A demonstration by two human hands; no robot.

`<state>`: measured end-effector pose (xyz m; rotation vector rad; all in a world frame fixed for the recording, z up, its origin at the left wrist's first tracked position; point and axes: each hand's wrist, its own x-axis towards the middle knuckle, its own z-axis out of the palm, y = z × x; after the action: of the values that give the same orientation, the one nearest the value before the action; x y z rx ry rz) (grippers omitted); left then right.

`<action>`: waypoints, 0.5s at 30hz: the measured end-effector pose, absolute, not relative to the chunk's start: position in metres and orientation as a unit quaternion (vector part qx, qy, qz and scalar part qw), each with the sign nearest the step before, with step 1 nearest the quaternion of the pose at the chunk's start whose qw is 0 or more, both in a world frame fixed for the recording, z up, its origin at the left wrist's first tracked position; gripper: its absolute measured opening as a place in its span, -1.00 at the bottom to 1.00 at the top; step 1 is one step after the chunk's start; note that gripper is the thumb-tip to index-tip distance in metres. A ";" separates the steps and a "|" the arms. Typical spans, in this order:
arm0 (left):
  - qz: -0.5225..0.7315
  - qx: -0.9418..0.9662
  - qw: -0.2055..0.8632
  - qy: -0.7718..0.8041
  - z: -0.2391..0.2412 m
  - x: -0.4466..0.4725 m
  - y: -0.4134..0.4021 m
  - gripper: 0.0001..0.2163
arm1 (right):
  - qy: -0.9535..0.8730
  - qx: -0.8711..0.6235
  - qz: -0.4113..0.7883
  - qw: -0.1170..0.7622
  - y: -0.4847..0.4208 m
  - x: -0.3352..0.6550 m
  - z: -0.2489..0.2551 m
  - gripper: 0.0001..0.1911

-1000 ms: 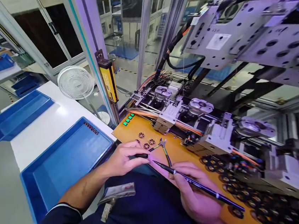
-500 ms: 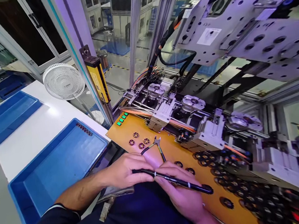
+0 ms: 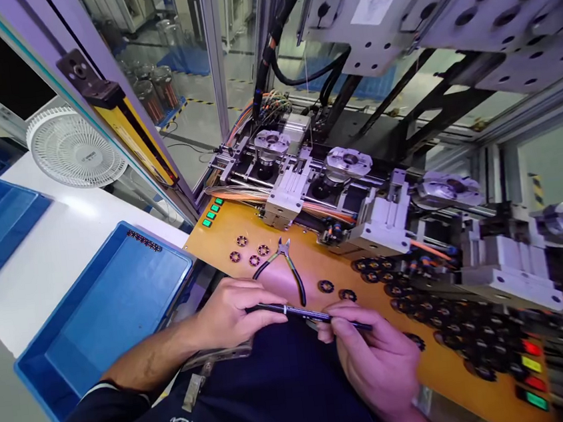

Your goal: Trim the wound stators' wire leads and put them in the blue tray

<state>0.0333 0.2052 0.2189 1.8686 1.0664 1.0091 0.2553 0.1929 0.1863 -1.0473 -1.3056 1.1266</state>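
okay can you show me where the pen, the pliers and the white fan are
Pen [image 3: 305,312]: head view, middle of the barrel.
Pliers [image 3: 284,251]: head view, around the pivot.
White fan [image 3: 77,155]: head view, on the round grille.

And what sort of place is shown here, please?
Probably a factory workstation: there is a metal machine, many dark ring-shaped parts on an orange panel, and a blue tray.
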 end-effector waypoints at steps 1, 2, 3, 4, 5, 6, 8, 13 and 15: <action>0.395 0.728 0.373 0.417 0.219 0.033 0.205 -0.82 | -0.544 -0.440 0.476 0.533 0.193 0.254 0.184 -0.93; 0.394 0.727 0.376 0.418 0.218 0.033 0.205 -0.82 | -0.542 -0.439 0.479 0.532 0.193 0.253 0.182 -0.94; 0.392 0.725 0.379 0.421 0.217 0.034 0.205 -0.82 | -0.541 -0.437 0.482 0.533 0.194 0.251 0.181 -0.94; 0.390 0.719 0.388 0.426 0.216 0.034 0.205 -0.83 | -0.540 -0.434 0.487 0.532 0.196 0.249 0.180 -0.94; 0.388 0.707 0.402 0.435 0.214 0.035 0.204 -0.82 | -0.540 -0.429 0.494 0.530 0.197 0.246 0.179 -0.94; 0.390 0.685 0.418 0.451 0.211 0.035 0.203 -0.80 | -0.543 -0.422 0.503 0.524 0.199 0.243 0.179 -0.95; 0.404 0.629 0.438 0.498 0.205 0.035 0.204 -0.66 | -0.561 -0.404 0.526 0.496 0.204 0.237 0.182 -0.94; 0.412 0.582 0.345 0.610 0.195 -0.006 0.228 -0.43 | -0.639 -0.429 0.468 0.434 0.211 0.244 0.176 -0.82; 0.382 0.578 0.288 0.661 0.191 -0.033 0.249 -0.51 | -0.668 -0.476 0.375 0.432 0.210 0.258 0.166 -0.80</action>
<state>-0.0326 0.2485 0.1907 1.5438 1.7654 1.0189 0.2577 0.2099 0.1658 -1.1861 -1.6645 0.9357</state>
